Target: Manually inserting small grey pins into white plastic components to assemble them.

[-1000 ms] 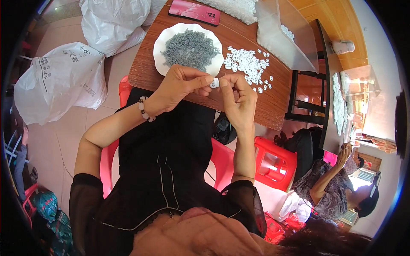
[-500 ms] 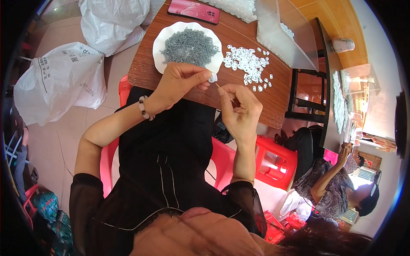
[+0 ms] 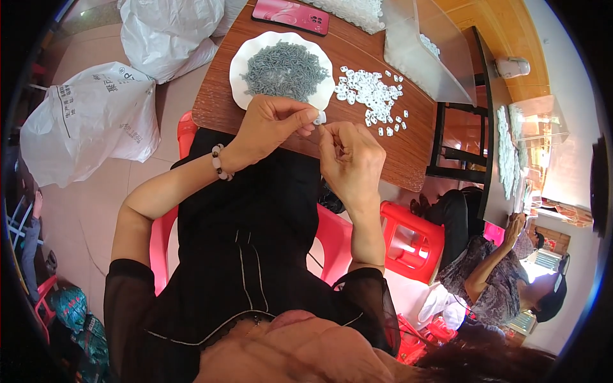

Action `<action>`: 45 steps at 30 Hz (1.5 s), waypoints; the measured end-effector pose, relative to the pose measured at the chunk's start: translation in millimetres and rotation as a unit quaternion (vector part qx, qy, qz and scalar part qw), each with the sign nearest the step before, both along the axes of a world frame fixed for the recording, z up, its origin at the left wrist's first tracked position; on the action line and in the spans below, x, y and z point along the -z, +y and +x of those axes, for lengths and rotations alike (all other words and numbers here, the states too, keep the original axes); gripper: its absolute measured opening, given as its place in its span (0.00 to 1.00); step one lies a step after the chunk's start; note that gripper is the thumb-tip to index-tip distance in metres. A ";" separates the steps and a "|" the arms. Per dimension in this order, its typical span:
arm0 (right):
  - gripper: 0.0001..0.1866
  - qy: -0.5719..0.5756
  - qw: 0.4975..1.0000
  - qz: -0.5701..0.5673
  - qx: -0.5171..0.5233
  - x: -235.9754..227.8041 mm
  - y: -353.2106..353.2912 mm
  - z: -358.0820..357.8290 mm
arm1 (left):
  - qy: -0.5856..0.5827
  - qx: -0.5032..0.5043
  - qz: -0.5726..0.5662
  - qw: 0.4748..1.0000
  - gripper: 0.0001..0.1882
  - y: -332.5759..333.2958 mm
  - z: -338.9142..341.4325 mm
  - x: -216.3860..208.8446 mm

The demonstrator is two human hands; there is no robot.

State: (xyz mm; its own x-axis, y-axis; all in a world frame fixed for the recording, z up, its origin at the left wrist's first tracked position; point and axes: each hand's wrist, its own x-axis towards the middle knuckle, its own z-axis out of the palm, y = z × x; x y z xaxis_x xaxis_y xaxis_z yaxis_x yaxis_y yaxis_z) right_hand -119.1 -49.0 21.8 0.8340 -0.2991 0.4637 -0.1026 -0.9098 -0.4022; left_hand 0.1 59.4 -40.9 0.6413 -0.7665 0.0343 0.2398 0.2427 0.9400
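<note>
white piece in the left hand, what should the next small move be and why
Probably hold the white piece steady in the left hand and ease the right hand gently toward it: the left hand pinches it, and the right hand is close beside it, though contact is unclear.

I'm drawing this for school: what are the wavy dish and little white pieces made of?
The wavy dish seems smooth plastic or glazed ceramic; its even white, ruffled rim fits both. The little white pieces look like smooth moulded plastic, probably: they're small and nearly alike.
</note>
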 end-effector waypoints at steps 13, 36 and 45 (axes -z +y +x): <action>0.04 0.059 0.977 0.206 0.015 12.7 -8.6 -0.3 | 0.009 0.013 0.016 1.000 0.10 -0.4 2.1 8.2; 0.04 -0.048 0.950 0.308 0.020 4.1 -10.2 -14.5 | 0.000 -0.021 0.024 1.000 0.11 5.4 -2.6 -12.6; 0.05 -0.025 0.956 0.291 0.029 9.1 -25.9 -21.5 | 0.055 0.023 0.023 0.998 0.11 5.4 -5.4 -12.4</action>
